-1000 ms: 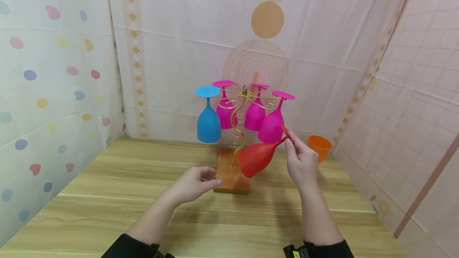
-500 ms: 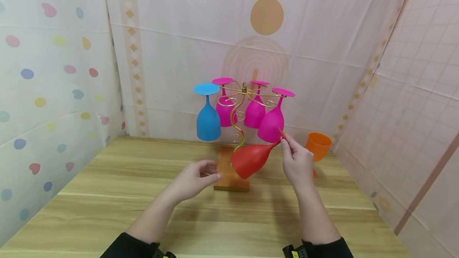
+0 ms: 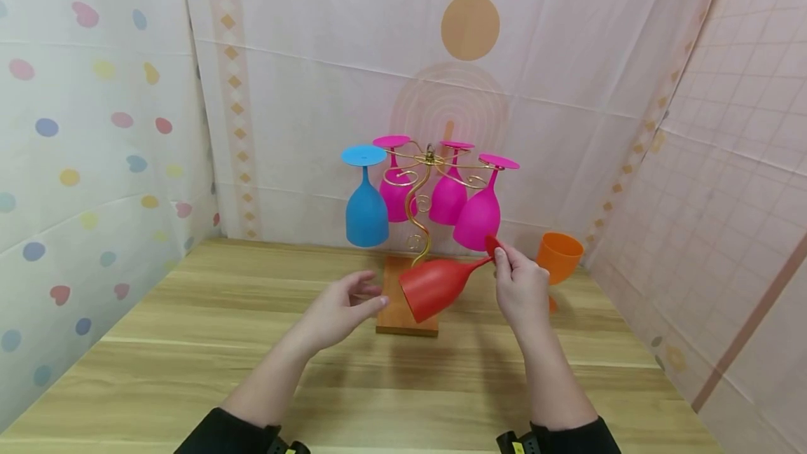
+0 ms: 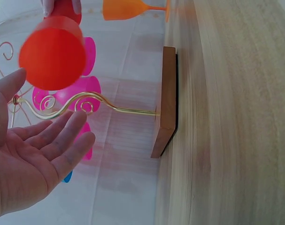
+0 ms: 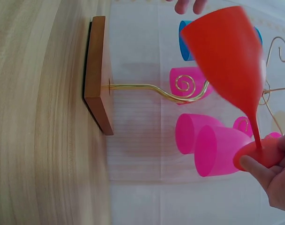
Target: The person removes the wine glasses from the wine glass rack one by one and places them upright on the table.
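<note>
A red goblet [image 3: 435, 289] is tilted in the air before the rack, its bowl pointing left and down. My right hand [image 3: 523, 289] pinches its foot between thumb and fingers, as the right wrist view shows too. Close to the goblet's rim, apart from it, my left hand [image 3: 343, 310] has relaxed fingers [image 4: 62, 138] and holds nothing. Behind stands a gold wire glass rack [image 3: 421, 226] on a wooden base [image 3: 403, 321]. Hanging upside down from it are a blue goblet [image 3: 367, 212] at the left and three pink goblets, one at the front right [image 3: 479, 219].
An orange goblet [image 3: 560, 258] stands upright on the wooden table [image 3: 252, 370], right of the rack and partly behind my right hand. Patterned cloth walls [image 3: 315, 125] enclose the table at the back and both sides.
My right hand has moved slightly left and down, bringing the red goblet's bowl left towards my left hand. The goblet's foot has turned. My left hand has hardly moved.
</note>
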The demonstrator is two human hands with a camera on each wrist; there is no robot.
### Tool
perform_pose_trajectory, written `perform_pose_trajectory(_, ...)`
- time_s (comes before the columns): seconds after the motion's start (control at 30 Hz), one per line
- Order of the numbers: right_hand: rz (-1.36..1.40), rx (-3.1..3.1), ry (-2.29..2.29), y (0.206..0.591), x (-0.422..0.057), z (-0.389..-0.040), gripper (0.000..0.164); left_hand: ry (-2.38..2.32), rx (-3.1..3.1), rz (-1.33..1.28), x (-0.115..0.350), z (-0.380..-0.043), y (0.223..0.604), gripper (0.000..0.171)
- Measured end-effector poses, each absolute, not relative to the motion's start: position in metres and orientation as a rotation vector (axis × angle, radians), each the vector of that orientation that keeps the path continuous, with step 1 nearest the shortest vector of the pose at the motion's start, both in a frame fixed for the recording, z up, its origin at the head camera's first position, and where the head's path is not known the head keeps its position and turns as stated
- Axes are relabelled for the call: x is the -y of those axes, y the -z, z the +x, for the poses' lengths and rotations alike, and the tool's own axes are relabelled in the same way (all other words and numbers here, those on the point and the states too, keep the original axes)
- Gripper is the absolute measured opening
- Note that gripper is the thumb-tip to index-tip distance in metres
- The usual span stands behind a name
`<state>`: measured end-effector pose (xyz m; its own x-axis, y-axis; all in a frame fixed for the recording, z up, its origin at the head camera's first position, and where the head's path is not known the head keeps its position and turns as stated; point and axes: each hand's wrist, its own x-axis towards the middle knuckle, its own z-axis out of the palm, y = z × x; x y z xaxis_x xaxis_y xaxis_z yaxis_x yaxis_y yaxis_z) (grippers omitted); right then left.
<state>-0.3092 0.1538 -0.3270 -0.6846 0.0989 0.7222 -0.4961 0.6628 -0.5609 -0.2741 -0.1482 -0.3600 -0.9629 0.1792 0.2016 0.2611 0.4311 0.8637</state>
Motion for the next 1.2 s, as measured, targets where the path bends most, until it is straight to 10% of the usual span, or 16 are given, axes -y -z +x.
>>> perform_pose_trajectory(1.2, 0.195, 2.349, -1.374, 0.329, -0.144, -0.311, 0.031, 1.908, 2.254, -0.452, 0.151, -0.276, 0.353, 0.065)
